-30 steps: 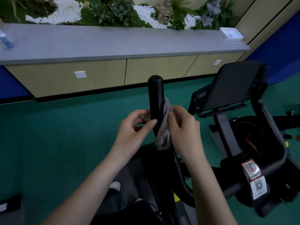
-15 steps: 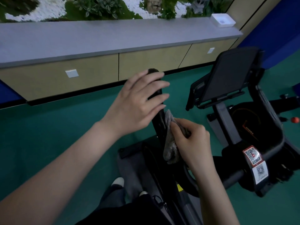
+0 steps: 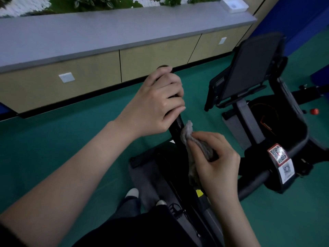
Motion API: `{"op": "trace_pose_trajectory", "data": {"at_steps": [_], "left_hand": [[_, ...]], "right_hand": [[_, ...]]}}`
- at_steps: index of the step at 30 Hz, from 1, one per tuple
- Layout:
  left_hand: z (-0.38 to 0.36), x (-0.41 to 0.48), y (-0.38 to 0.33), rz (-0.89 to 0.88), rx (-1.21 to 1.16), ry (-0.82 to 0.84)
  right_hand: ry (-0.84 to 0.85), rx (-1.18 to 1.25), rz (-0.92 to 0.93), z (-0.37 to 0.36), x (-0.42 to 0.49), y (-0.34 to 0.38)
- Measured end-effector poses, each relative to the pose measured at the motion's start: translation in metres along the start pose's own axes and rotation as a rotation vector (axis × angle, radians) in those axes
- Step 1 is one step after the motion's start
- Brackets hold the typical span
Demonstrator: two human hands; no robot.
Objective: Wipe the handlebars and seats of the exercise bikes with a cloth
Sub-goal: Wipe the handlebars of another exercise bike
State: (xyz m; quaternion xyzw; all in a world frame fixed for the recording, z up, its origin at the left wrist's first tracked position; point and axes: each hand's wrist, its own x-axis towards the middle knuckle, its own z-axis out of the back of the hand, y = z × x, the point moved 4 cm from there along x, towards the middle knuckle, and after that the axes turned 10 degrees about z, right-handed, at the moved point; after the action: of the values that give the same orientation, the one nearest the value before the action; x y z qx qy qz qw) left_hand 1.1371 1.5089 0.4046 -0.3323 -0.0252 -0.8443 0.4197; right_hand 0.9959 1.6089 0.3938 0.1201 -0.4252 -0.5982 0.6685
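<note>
Looking down from the head camera: gripping the upright black round handlebar post (image 3: pixel 175 124) of the near black exercise bike (image 3: pixel 165 175) with the left hand (image 3: pixel 156 104), curling all four fingers round its upper part just under the rounded tip. Pinching a crumpled grey woven cloth (image 3: pixel 187 131) in the right hand (image 3: pixel 216 164), bunching it between thumb and curled fingers and pressing it against the right side of the same post, directly below the left hand and close to it without touching. Letting a loose end of the cloth hang beneath the palm, alongside the post. Standing on the green floor (image 3: pixel 53 148) in light-toed shoes (image 3: pixel 132 192) beside the bike's base. Facing a second black exercise bike (image 3: pixel 288 139) just to the right, carrying a dark tilted flat panel (image 3: pixel 249 68) on its stem, two square code stickers (image 3: pixel 278 155) on its housing and a small red knob (image 3: pixel 314 111) at its far side. Facing also a long beige cabinet front (image 3: pixel 156 59) under a grey countertop (image 3: pixel 89 32), bearing a white square dish (image 3: pixel 234 6) at its right end and backing onto green plants (image 3: pixel 89 2) among white pebbles.
</note>
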Motion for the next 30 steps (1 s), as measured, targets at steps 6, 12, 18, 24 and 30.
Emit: {"op": "trace_pose_trajectory", "data": {"at_steps": [6, 12, 18, 24, 30], "left_hand": [[-0.001, 0.0, 0.002, -0.016, -0.014, -0.007], [-0.003, 0.0, 0.001, -0.024, -0.001, -0.032], [-0.011, -0.001, -0.01, -0.125, 0.075, 0.013], [-0.014, -0.001, -0.012, -0.141, 0.1, 0.009], [-0.014, -0.001, -0.011, -0.126, 0.066, -0.023]], "right_hand": [[0.066, -0.054, 0.113, -0.015, 0.013, 0.009], [0.018, -0.07, 0.091, 0.006, -0.017, 0.004], [-0.056, -0.101, -0.107, -0.002, -0.01, 0.004], [0.024, -0.017, -0.336, 0.001, 0.004, -0.015], [0.171, 0.14, -0.456, -0.014, 0.024, -0.027]]}}
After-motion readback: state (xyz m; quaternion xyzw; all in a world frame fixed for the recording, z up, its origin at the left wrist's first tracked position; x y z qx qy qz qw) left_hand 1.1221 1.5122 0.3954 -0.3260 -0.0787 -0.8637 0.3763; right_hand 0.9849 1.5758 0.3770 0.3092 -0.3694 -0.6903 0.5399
